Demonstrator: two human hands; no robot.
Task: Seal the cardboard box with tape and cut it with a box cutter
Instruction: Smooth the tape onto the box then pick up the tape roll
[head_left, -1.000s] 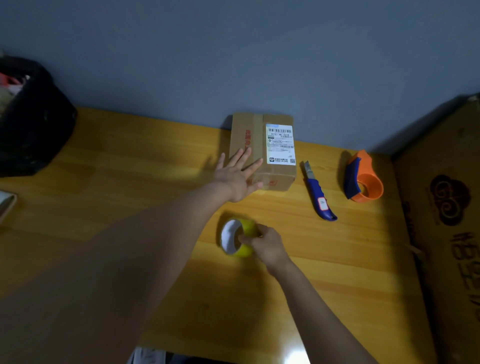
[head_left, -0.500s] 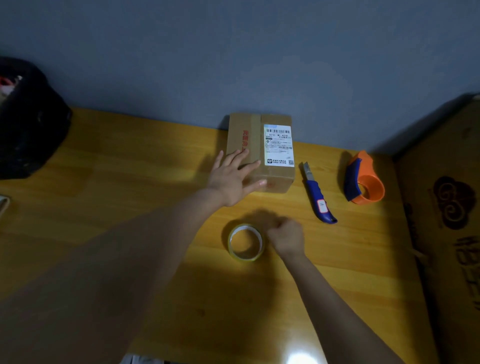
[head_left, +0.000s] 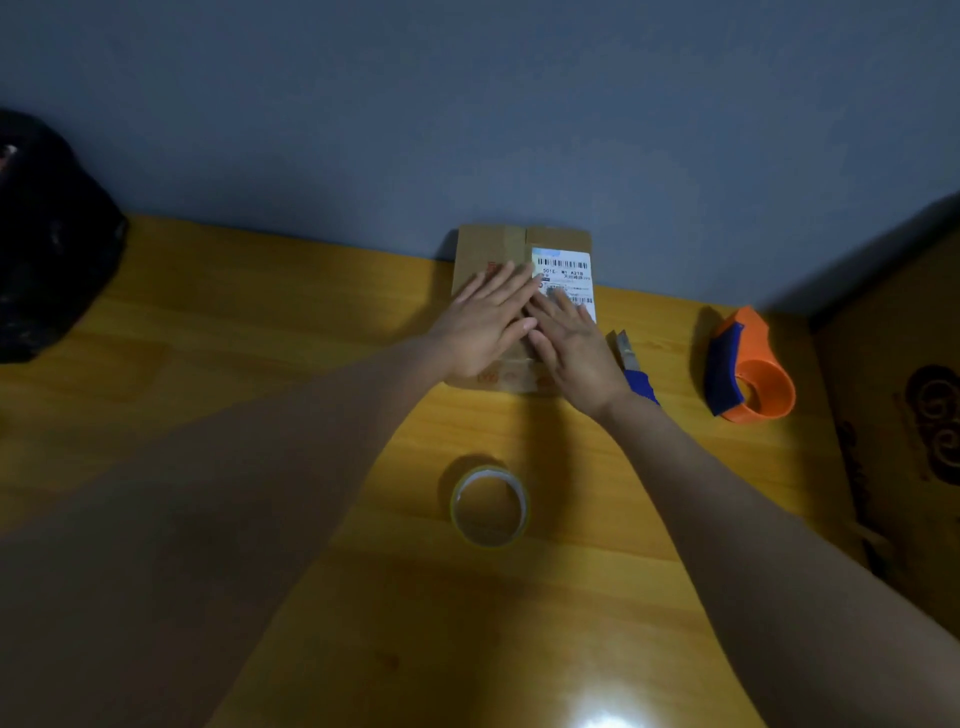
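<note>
A small cardboard box (head_left: 493, 244) with a white shipping label (head_left: 563, 265) stands against the wall at the back of the wooden table (head_left: 234, 322). My left hand (head_left: 483, 317) lies flat on the box top, fingers spread. My right hand (head_left: 571, 338) lies flat beside it, over the label's lower part. Both hold nothing. A roll of clear yellowish tape (head_left: 488, 506) lies flat on the table, nearer to me than the box. A blue box cutter (head_left: 636, 374) lies right of the box, partly hidden by my right wrist.
An orange and blue tape dispenser (head_left: 753, 374) sits at the right. A large brown cardboard piece (head_left: 909, 395) stands along the table's right edge. A black bag (head_left: 47, 244) sits at the far left. The blue-grey wall runs right behind the box.
My right hand let go of the tape roll, which now lies flat, and moved up onto the box. My left hand slid further onto the box top.
</note>
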